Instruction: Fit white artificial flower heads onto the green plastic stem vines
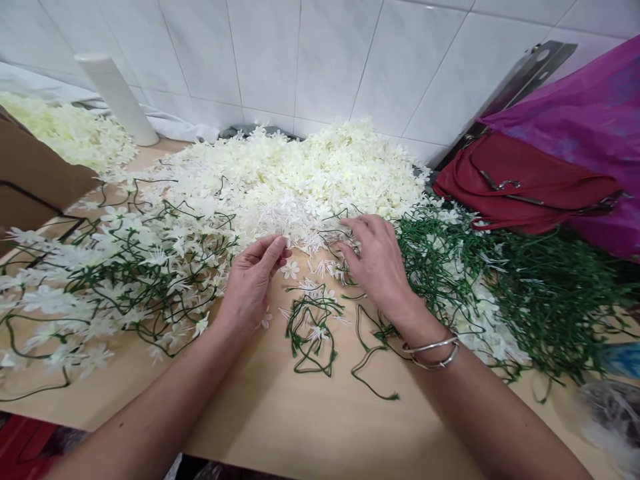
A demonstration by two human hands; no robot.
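My left hand (255, 277) is closed in a pinch near the middle of the table. A small white bit shows at its thumb tip, too little to name. With fingers apart, my right hand (377, 260) hovers by the edge of the loose white flower pieces (295, 210). Below the hands lies a small tangle of green stems (313, 333), with a few white pieces among them. A single white blossom (291, 269) rests just right of my left fingertips. On the left spreads a heap of white flowers on green stems (125, 267).
Pale yellow blossoms (325, 160) are heaped against the tiled wall. A dense pile of green stems (555, 293) lies at the right, below a red bag (530, 173) and purple cloth (590, 113). A white roll (117, 100) and a cardboard box (35, 167) stand at the left.
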